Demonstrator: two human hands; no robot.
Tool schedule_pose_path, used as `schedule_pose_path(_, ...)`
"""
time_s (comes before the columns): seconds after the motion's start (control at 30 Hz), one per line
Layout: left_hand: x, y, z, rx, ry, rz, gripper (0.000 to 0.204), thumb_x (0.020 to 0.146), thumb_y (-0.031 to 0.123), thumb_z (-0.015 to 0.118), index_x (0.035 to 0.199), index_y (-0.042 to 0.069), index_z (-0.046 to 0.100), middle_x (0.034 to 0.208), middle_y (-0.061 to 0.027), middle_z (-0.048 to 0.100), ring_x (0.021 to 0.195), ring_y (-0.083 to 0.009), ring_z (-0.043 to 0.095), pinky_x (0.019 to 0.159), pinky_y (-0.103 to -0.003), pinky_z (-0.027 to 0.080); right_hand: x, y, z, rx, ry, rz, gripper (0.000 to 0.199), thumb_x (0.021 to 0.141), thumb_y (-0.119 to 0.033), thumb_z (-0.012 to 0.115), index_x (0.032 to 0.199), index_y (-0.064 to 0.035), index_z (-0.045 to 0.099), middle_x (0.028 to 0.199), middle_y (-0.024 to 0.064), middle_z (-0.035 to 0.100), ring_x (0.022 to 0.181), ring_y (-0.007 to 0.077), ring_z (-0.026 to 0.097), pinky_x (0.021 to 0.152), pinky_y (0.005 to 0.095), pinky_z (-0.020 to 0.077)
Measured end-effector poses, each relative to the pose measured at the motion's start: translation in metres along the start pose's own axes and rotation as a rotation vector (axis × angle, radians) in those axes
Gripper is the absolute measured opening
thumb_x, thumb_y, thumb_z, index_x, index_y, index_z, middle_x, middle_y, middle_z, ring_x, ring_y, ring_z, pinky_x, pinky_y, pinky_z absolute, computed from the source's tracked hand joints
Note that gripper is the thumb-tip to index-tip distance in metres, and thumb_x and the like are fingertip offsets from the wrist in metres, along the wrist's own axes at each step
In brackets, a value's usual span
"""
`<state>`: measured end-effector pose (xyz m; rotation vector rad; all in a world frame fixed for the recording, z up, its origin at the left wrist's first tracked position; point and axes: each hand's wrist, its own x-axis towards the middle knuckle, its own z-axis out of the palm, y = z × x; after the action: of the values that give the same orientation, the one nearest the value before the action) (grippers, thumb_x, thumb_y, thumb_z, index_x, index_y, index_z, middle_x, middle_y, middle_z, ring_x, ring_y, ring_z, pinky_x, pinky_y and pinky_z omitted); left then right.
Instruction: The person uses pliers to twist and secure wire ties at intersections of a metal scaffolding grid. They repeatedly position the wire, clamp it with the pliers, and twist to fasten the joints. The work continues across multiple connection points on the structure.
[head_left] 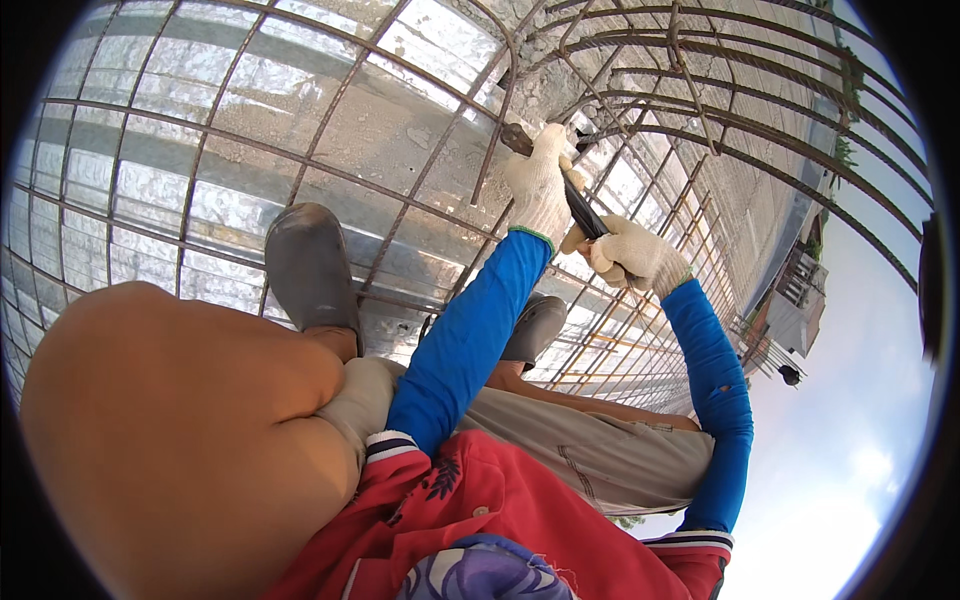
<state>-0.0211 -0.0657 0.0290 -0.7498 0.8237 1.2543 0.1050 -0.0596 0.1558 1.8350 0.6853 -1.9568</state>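
Head view, the only one: we've got a long, slim, black bar-shaped tool [580,208] slanting between our gloves, over the mesh and a bit right of centre

Left hand [535,185], in an off-white knit glove with green cuff edging, looks wrapped round the tool's far part. The palm hides most of that grip, so we can't tell how tight it is

Right hand [635,255], same kind of glove, is closed round the near end with fingers curled under

A short dark-brown blunt stub [517,138] pokes out left of the left glove. We can't tell if it's part of the same tool

Handling, our judgement: tool reads stiff and hard, moderate weight for its length, not fragile. Bare black surface may be slick under knit cotton, so we'd want a full wrap, not fingertips. Best hold is the near end, other hand further up to steady; keep knuckles off the steel

Around it: thin rust-brown steel mesh [205,128] over a grey ribbed metal deck [150,190], thick curved ribbed rebars [735,120] far right of the hands. Our dark grey rubber left clog [310,260] is well left of the tool, right clog [535,330] on its near side
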Motion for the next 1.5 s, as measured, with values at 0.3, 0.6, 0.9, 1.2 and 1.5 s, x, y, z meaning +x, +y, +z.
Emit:
schedule_pose_path(0.3,0.000,0.002,-0.011,0.036,-0.065,0.069,0.030,0.094,0.024,0.083,0.085,0.003,0.064,0.071,-0.0086,0.067,0.056,-0.0213,0.066,0.052,-0.037,0.057,0.021,0.015,0.009,-0.198,0.135,0.060,0.037,0.085,-0.013,0.074,0.116,0.0044,0.064,0.066,0.0005,0.059,0.046,0.0101,0.047,0.039,0.0289,0.0363)
schedule_pose_path(0.6,0.014,0.006,-0.034,-0.127,-0.373,-0.084,0.034,0.109,0.040,0.063,0.110,0.006,0.063,0.087,-0.0077,0.066,0.074,-0.0222,0.069,0.075,-0.044,0.064,-0.012,-0.014,0.024,-0.101,0.140,-0.010,0.039,0.091,-0.018,0.069,0.119,0.0065,0.060,0.087,0.0148,0.072,0.062,0.0229,0.071,0.050,0.0329,0.0562)
schedule_pose_path(0.9,0.004,0.011,-0.019,-0.149,-0.315,-0.127,0.031,0.108,0.037,0.065,0.096,0.008,0.060,0.081,-0.0036,0.060,0.071,-0.0192,0.064,0.071,-0.042,0.062,-0.010,-0.009,0.017,-0.173,0.246,-0.041,0.044,0.096,-0.023,0.069,0.127,0.0064,0.059,0.099,0.0164,0.076,0.080,0.0224,0.077,0.061,0.0333,0.0634)
schedule_pose_path(1.2,0.002,0.004,-0.002,-0.070,-0.100,-0.038,0.035,0.100,0.035,0.076,0.084,0.011,0.056,0.069,-0.0021,0.054,0.056,-0.0182,0.056,0.057,-0.041,0.056,0.010,0.000,0.044,-1.291,0.763,-0.089,0.051,0.086,-0.025,0.078,0.124,0.0042,0.061,0.092,0.0220,0.075,0.090,0.0356,0.078,0.074,0.0497,0.0600)
schedule_pose_path(1.5,0.001,0.008,-0.012,0.018,-0.100,-0.028,0.032,0.098,0.030,0.080,0.088,0.008,0.058,0.069,-0.0041,0.060,0.052,-0.0209,0.059,0.051,-0.040,0.057,0.002,-0.004,0.018,-0.279,0.155,-0.055,0.040,0.095,-0.018,0.069,0.126,0.0061,0.063,0.071,-0.0008,0.062,0.047,0.0097,0.055,0.043,0.0278,0.0440)
